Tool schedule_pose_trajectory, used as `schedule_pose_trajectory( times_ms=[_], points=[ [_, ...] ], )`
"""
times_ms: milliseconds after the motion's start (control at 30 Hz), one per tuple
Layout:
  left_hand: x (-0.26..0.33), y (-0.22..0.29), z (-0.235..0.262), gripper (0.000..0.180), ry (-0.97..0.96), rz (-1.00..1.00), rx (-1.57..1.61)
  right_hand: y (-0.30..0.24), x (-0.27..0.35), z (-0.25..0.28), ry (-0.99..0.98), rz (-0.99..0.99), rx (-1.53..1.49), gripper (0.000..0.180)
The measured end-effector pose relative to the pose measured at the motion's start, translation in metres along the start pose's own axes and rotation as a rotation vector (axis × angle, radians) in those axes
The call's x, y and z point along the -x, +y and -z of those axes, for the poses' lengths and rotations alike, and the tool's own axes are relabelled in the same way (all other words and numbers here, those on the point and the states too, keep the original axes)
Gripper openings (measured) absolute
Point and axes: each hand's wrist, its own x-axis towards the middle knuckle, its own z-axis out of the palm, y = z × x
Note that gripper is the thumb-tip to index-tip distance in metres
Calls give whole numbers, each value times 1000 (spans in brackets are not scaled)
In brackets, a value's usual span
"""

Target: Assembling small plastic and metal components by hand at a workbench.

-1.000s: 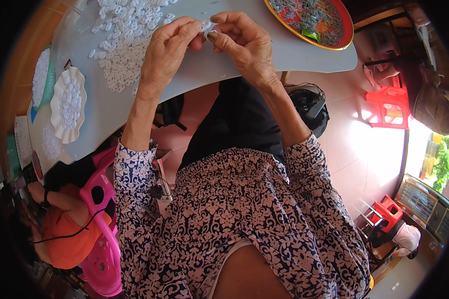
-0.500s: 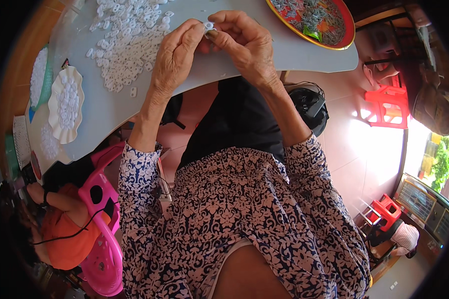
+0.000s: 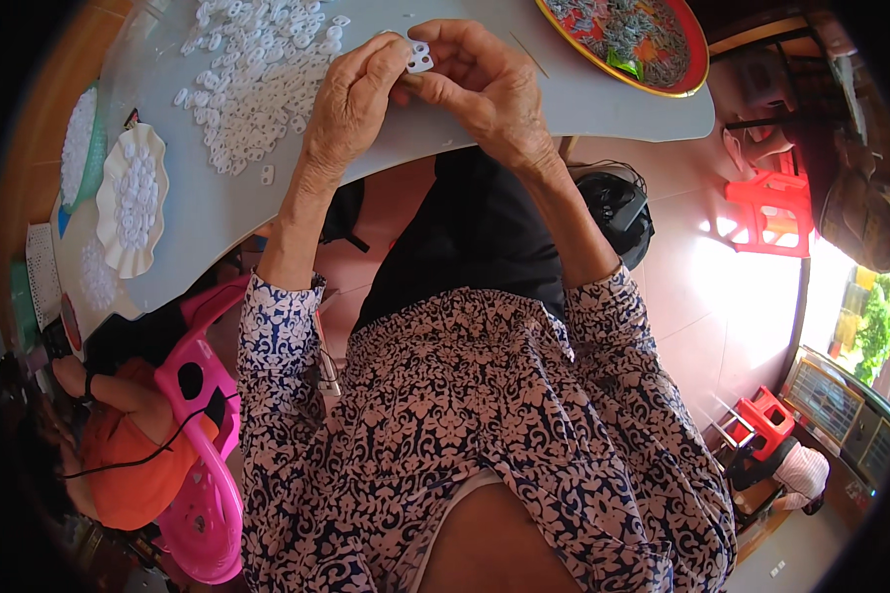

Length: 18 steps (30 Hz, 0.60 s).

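Note:
Over the table's near edge, my two hands meet around a small white plastic piece with dark holes (image 3: 420, 57). My left hand (image 3: 361, 94) pinches its left side between thumb and fingers. From the other side my right hand (image 3: 489, 94) has its thumb and curled fingers around the same piece. Part of the piece is hidden behind the left fingers. A heap of small white plastic pieces (image 3: 252, 109) with holes lies just left of my hands. Right of them stands a round red tray with a gold rim (image 3: 697, 84), holding many small grey metal parts and a green scrap.
On the grey table (image 3: 623, 121), a wavy-edged white dish (image 3: 112, 237) of white pieces stands at the left, beside a green basket (image 3: 91, 163). A person in orange (image 3: 138, 465) sits by a pink chair (image 3: 208, 514). Red stools (image 3: 773, 212) stand on the floor at right.
The white piece has turned between my fingers, so its holed face now shows more. My hands stay together in nearly the same place. A thin stick now shows beside the red tray.

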Motion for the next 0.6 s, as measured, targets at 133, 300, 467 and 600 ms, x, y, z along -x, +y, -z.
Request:
schedule_pose_trajectory(
  times_ms=[133, 300, 467, 600],
  points=[
    [-2, -11, 6, 32, -47, -120, -54, 3, -1, -2, -19, 10, -54, 31],
    [0, -2, 5, 32, -70, -63, -46, 8, 1, 0, -24, 32, -1, 24],
    [2, 3, 6, 31, -116, -34, -3, 5, 1, 4, -61, 35, 56, 21],
    [5, 2, 5, 32, -90, -20, 25, -1, 1, 2, -74, 15, 25, 26]
  ],
)
